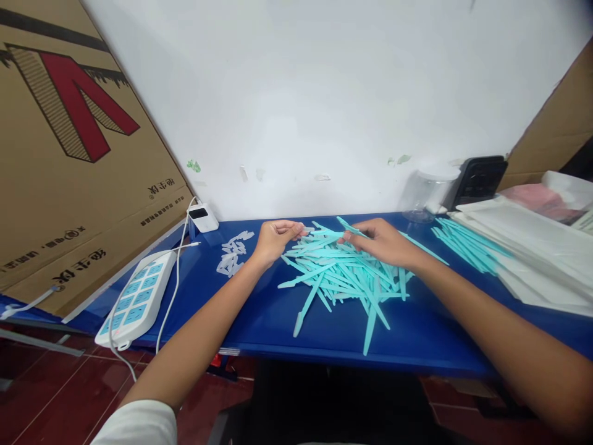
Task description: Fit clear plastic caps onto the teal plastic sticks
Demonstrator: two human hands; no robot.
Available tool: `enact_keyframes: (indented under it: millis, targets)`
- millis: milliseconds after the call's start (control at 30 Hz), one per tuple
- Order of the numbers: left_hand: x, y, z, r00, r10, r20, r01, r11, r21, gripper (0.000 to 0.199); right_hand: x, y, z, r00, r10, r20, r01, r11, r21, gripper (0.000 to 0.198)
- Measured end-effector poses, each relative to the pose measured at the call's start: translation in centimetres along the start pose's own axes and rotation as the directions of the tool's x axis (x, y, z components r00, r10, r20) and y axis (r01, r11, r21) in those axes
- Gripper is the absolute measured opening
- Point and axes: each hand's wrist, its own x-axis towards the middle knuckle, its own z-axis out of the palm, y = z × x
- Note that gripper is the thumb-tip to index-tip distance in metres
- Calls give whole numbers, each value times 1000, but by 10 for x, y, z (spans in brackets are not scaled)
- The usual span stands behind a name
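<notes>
On the left a big cardboard box (60, 204) walls off the side, and beside it a power strip (139, 296) rests near the blue table's (259, 321) edge, a white cable (177, 259) trailing past. Behind that, a small white device (204, 218) with a dark screen. Far side, the white wall (287, 111) closes things off. Over to the right: a clear jar (424, 194) with a white lid, a black object (479, 180) leaning behind, white sheets (551, 247) stacked, and a row of turquoise sticks (467, 246) against them.

Centre table now, a loose heap (345, 272) of slim, tapering turquoise sticks, crossing every which way, strays pointing to the near edge. Left of it, a cluster of clear pieces (233, 254), small and narrow. Above the heap's far side, the left hand (280, 238) pinches a clear piece between thumb and fingers; the right hand (377, 241) grips a turquoise stick, fingers closed around it.
</notes>
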Motion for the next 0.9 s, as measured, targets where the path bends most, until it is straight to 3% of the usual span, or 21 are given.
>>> enact_keyframes:
  millis: [500,900]
  targets:
    - [-4,5,1,998,-29,57,25,996,81,48,0,1,0,998,-56,-16,56,998,-23,47]
    - [-4,7,0,995,-76,61,72,995,70,48,1,3,-4,999,-28,-23,28,1000,5,45]
